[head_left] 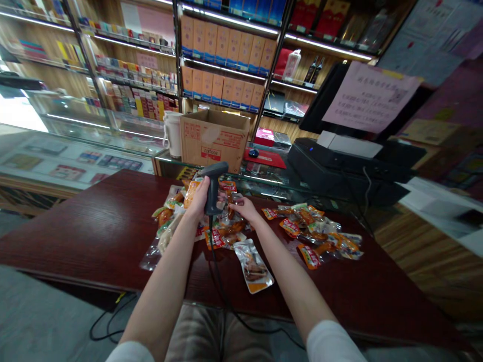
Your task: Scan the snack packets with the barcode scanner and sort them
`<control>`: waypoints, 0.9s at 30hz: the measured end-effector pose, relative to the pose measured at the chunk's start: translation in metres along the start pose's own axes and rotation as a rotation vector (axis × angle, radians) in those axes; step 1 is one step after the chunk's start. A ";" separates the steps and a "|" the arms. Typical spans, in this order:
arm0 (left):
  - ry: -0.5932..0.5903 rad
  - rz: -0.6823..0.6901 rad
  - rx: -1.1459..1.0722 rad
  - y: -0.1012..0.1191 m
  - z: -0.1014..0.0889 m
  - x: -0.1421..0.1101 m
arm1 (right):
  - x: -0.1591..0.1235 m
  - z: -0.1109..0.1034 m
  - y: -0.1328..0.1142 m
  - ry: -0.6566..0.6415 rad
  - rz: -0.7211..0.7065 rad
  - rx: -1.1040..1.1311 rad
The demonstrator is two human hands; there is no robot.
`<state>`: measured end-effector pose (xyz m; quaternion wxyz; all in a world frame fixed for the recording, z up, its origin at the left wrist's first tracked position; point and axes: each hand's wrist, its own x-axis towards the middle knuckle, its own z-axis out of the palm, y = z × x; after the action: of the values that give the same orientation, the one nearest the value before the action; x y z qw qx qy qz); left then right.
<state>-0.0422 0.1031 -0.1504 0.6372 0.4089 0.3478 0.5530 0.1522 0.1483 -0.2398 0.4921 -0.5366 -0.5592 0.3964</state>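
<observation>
Grips a dark scanner (pixel 212 193) upright in the left hand (pixel 199 198), closed around the handle. Pinches a clear food packet (pixel 230 203) in the right hand (pixel 245 208), just beside the scanner. Cannot tell whether the orange packet (pixel 191 193) behind the left hand is also held. Best to square the scanner's head to a flat printed face, and to draw the slick film taut against wrinkles and glare. Guide the cord (pixel 216 261) clear of the mixed pile (pixel 226 232) below the hands. Nearer the body on the bench (pixel 94 221), see a silver pouch (pixel 253 269); to the right, a separate packet group (pixel 320 236). Beyond, notice an open cardboard box (pixel 213 136) beside a white jug (pixel 173 133).
</observation>
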 end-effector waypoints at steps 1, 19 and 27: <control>0.025 0.001 0.004 0.001 -0.003 0.001 | -0.001 -0.001 0.000 0.047 0.007 0.006; -0.201 -0.055 0.046 -0.013 0.029 -0.012 | -0.048 -0.105 -0.030 0.240 0.017 0.818; -0.250 -0.125 0.089 -0.021 0.039 -0.015 | -0.049 -0.107 -0.024 0.267 0.112 0.905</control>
<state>-0.0011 0.0819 -0.1531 0.6901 0.4799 0.3146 0.4410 0.2487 0.0881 -0.2015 0.7220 -0.3440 -0.2324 0.5535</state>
